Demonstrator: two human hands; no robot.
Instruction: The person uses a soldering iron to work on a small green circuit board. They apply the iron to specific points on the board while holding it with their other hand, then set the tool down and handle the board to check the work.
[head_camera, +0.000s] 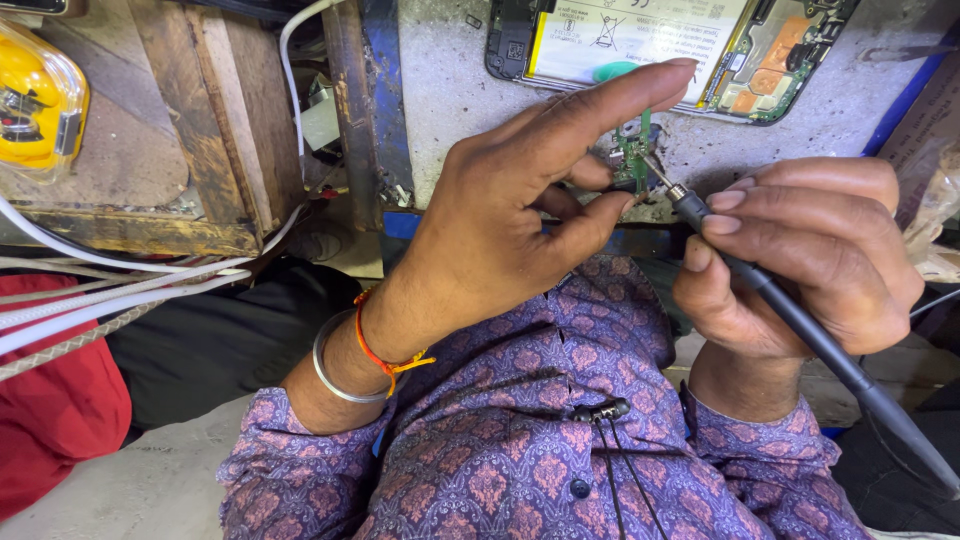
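The left hand (500, 225) pinches a small green circuit board (632, 155) between thumb and middle finger, index stretched out. The right hand (810, 260) grips a slim grey soldering iron (800, 325) like a pen, tip on the board, apparently at a connector. A slip could scorch the fingertips (612, 205). Just behind, the opened black phone (660, 45) lies on the grey worktop (450, 90); room is tight.

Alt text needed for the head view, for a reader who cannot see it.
The left hand pinches a small green circuit board while the right hand holds a soldering iron with its tip at the board. An opened phone lies on the workbench above.
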